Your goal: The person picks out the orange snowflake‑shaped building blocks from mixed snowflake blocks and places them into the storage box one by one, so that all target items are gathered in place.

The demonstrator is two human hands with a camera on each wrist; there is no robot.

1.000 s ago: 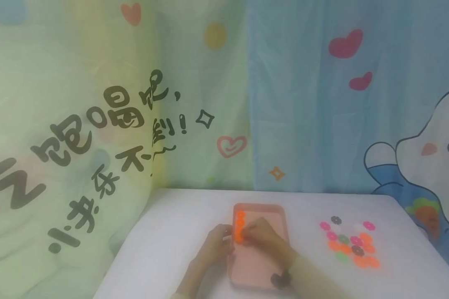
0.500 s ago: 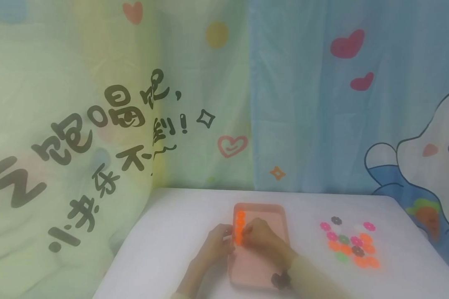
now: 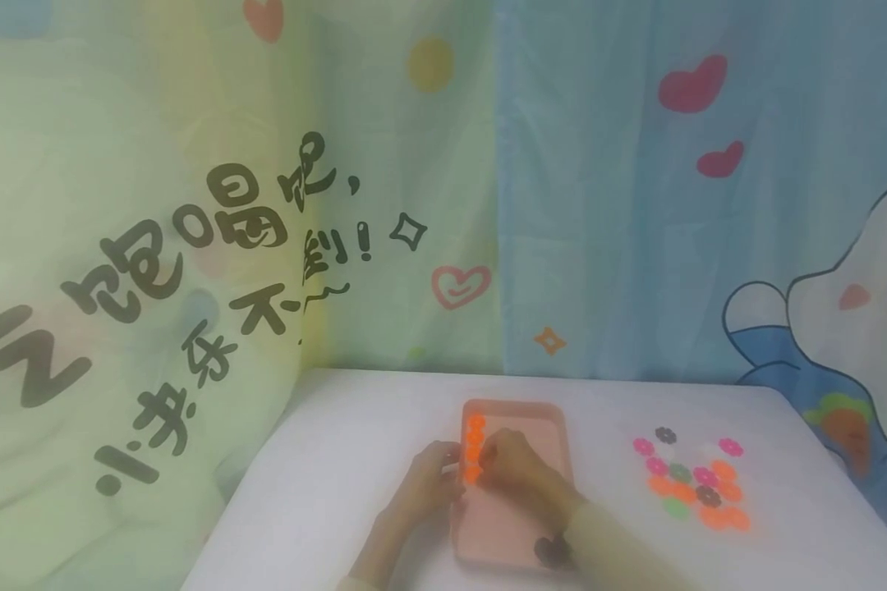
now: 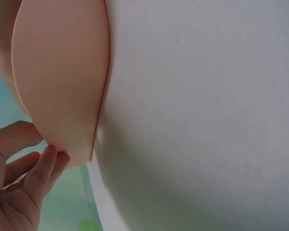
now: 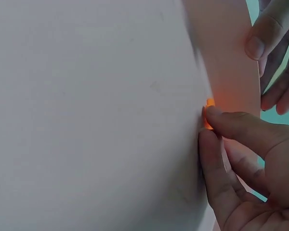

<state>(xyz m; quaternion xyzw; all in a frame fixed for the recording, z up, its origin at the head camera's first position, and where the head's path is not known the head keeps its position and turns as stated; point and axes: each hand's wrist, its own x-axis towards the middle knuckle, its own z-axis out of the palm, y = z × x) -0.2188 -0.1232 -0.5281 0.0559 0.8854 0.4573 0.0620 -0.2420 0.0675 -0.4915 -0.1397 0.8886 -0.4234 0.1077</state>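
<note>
A pink rectangular tray [image 3: 495,525] lies on the white table. Down its left inner side runs a row of several orange flower-shaped pieces [image 3: 475,437]. My right hand [image 3: 521,468] is over the tray beside the row's lower end. In the right wrist view its thumb and forefinger pinch an orange piece [image 5: 210,102], mostly covered by the fingertips. At the tray's left wall is my left hand [image 3: 432,480]. The right wrist view has its thumb [image 5: 256,47] inside that wall and its fingers outside, and the left wrist view puts its fingertips [image 4: 50,150] against the tray's outer side.
To the right of the tray, loose flower-shaped pieces [image 3: 683,492] in orange, pink, green and dark grey are scattered on the table [image 3: 355,443]. A dark object [image 3: 552,552] is at the right wrist, over the tray's near right corner. Printed curtains [image 3: 576,189] hang behind the table.
The right hand has shifted slightly beside the row, and more of the lowest orange piece shows. The left hand stays at the tray's wall. The head view has tilted a little.
</note>
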